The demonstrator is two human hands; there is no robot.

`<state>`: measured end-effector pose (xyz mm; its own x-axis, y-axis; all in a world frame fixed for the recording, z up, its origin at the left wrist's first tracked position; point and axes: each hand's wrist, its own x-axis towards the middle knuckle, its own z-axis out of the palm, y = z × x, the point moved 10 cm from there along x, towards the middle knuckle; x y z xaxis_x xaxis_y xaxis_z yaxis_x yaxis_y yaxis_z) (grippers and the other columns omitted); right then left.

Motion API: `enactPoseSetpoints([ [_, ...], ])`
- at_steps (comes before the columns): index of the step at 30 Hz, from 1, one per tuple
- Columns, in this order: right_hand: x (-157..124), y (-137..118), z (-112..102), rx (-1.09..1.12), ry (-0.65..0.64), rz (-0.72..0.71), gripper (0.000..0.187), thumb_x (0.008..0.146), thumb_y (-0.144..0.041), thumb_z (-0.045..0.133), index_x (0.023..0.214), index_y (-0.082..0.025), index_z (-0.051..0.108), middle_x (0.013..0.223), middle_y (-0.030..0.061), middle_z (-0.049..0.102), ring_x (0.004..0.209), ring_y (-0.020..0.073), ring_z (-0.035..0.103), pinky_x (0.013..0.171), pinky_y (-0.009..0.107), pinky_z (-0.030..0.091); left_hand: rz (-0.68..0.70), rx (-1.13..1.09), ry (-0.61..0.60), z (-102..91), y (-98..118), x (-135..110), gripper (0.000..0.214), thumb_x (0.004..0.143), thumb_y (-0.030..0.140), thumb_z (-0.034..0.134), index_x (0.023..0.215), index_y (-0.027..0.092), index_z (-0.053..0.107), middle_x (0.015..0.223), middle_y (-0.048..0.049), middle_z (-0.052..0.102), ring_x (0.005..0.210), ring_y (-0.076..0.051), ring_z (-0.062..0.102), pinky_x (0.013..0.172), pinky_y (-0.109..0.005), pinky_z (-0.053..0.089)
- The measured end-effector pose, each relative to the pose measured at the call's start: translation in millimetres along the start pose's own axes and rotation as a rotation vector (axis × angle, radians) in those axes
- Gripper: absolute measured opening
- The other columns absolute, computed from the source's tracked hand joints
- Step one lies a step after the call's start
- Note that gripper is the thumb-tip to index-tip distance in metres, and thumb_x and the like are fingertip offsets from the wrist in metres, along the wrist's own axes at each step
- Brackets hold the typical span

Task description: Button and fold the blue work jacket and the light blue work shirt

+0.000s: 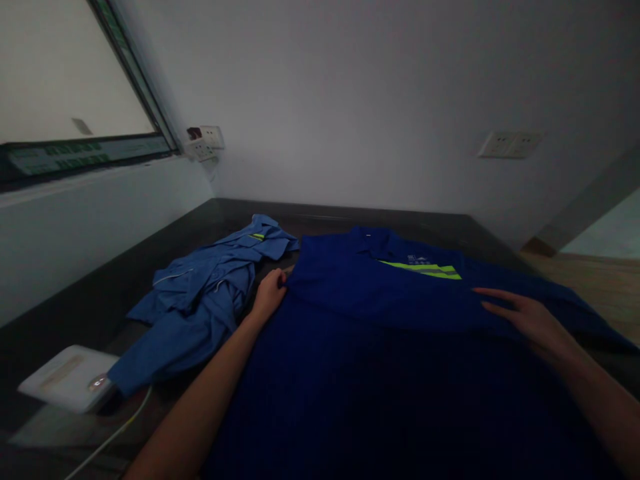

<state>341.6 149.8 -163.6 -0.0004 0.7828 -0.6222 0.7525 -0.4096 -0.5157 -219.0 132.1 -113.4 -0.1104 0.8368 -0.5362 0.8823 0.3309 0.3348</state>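
Observation:
A dark blue work jacket (350, 287) with a collar and a yellow-green reflective strip lies spread on the dark table, its collar toward the wall. My left hand (271, 291) is closed on the jacket's left edge, pinching the cloth. Over the right part of the jacket, below the strip, my right hand (533, 320) has its fingers stretched out and apart; whether they touch the cloth I cannot tell. One sleeve reaches out to the right. The jacket's lower part is in deep shadow.
A crumpled lighter blue garment (210, 287) lies on the table (200, 217) at left. One end rests by a white box-shaped device (73, 378) with a cable (123, 427). Sockets (510, 145) sit on the wall behind, and a window (75, 80) is upper left.

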Motion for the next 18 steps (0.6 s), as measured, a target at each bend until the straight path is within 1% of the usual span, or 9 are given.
enactPoseSetpoints([
  [3, -12.9, 28.0, 33.9, 0.039, -0.176, 0.062, 0.038, 0.069, -0.049, 0.059, 0.101, -0.033, 0.070, 0.104, 0.0098, 0.070, 0.089, 0.0314, 0.067, 0.073, 0.042, 0.056, 0.004, -0.014, -0.009, 0.3, 1.3, 0.0, 0.017, 0.064, 0.006, 0.045, 0.074, 0.020, 0.043, 0.077, 0.0000, 0.050, 0.077, -0.016, 0.049, 0.070, -0.025, 0.037],
  [4, -15.0, 32.8, 39.9, 0.007, -0.203, 0.036, 0.040, 0.066, -0.050, 0.059, 0.100, -0.032, 0.070, 0.103, 0.0097, 0.070, 0.089, 0.0319, 0.067, 0.074, 0.045, 0.056, 0.007, -0.018, -0.010, 0.1, 2.0, -0.1, 0.017, 0.064, 0.006, 0.045, 0.075, 0.020, 0.044, 0.078, -0.0001, 0.050, 0.077, -0.016, 0.049, 0.071, -0.025, 0.037],
  [6, -13.8, 33.5, 36.5, -0.127, -0.147, -0.053, 0.042, 0.064, -0.052, 0.057, 0.097, -0.029, 0.069, 0.101, 0.0118, 0.068, 0.092, 0.0339, 0.065, 0.079, 0.050, 0.053, 0.014, -0.028, -0.010, -0.8, 3.2, -0.6, 0.017, 0.065, 0.006, 0.045, 0.075, 0.019, 0.045, 0.078, -0.0003, 0.050, 0.077, -0.016, 0.049, 0.071, -0.025, 0.038],
  [8, -7.7, 17.4, 19.9, -0.263, -0.005, -0.141, 0.043, 0.067, -0.052, 0.054, 0.096, -0.025, 0.069, 0.103, 0.0153, 0.065, 0.102, 0.0361, 0.060, 0.087, 0.054, 0.048, 0.022, -0.048, -0.018, -1.4, 4.4, -1.5, 0.017, 0.066, 0.006, 0.045, 0.077, 0.019, 0.046, 0.079, -0.0004, 0.050, 0.078, -0.016, 0.050, 0.072, -0.025, 0.039],
  [10, 2.3, -19.9, 9.7, -0.301, 0.071, -0.221, 0.040, 0.073, -0.049, 0.051, 0.097, -0.022, 0.068, 0.107, 0.0166, 0.062, 0.107, 0.0355, 0.056, 0.093, 0.054, 0.044, 0.035, -0.070, -0.036, -1.7, 6.5, -2.8, 0.018, 0.066, 0.006, 0.046, 0.078, 0.019, 0.047, 0.081, -0.0003, 0.050, 0.080, -0.016, 0.050, 0.073, -0.025, 0.040],
  [12, 16.8, -76.4, 19.7, -0.209, 0.000, -0.301, 0.033, 0.078, -0.045, 0.050, 0.097, -0.024, 0.068, 0.107, 0.0130, 0.063, 0.103, 0.0300, 0.059, 0.094, 0.047, 0.044, 0.047, -0.080, -0.050, -3.2, 8.7, -4.4, 0.019, 0.066, 0.006, 0.047, 0.079, 0.019, 0.047, 0.082, -0.0003, 0.050, 0.081, -0.016, 0.050, 0.074, -0.026, 0.040],
  [13, 25.0, -110.1, 30.9, -0.149, -0.057, -0.340, 0.030, 0.080, -0.043, 0.050, 0.097, -0.026, 0.068, 0.108, 0.0109, 0.063, 0.101, 0.0276, 0.059, 0.092, 0.044, 0.046, 0.052, -0.083, -0.052, -4.4, 9.7, -5.4, 0.018, 0.066, 0.006, 0.047, 0.079, 0.019, 0.047, 0.082, -0.0004, 0.050, 0.081, -0.016, 0.050, 0.074, -0.026, 0.040],
  [16, 48.3, -222.3, 86.6, -0.029, -0.246, -0.511, 0.022, 0.084, -0.035, 0.051, 0.096, -0.027, 0.068, 0.103, 0.0058, 0.067, 0.097, 0.0229, 0.062, 0.088, 0.037, 0.047, 0.049, -0.087, -0.039, -8.2, 10.1, -7.7, 0.015, 0.069, 0.007, 0.047, 0.078, 0.019, 0.045, 0.081, -0.0004, 0.049, 0.079, -0.016, 0.049, 0.074, -0.026, 0.039],
  [18, 68.1, -281.8, 135.1, -0.053, -0.337, -0.556, 0.018, 0.083, -0.027, 0.055, 0.095, -0.024, 0.069, 0.104, 0.0042, 0.068, 0.097, 0.0212, 0.062, 0.088, 0.032, 0.046, 0.023, -0.079, -0.018, -9.8, 6.8, -7.9, 0.014, 0.070, 0.008, 0.048, 0.076, 0.019, 0.043, 0.079, 0.0001, 0.048, 0.077, -0.016, 0.048, 0.072, -0.026, 0.039],
])
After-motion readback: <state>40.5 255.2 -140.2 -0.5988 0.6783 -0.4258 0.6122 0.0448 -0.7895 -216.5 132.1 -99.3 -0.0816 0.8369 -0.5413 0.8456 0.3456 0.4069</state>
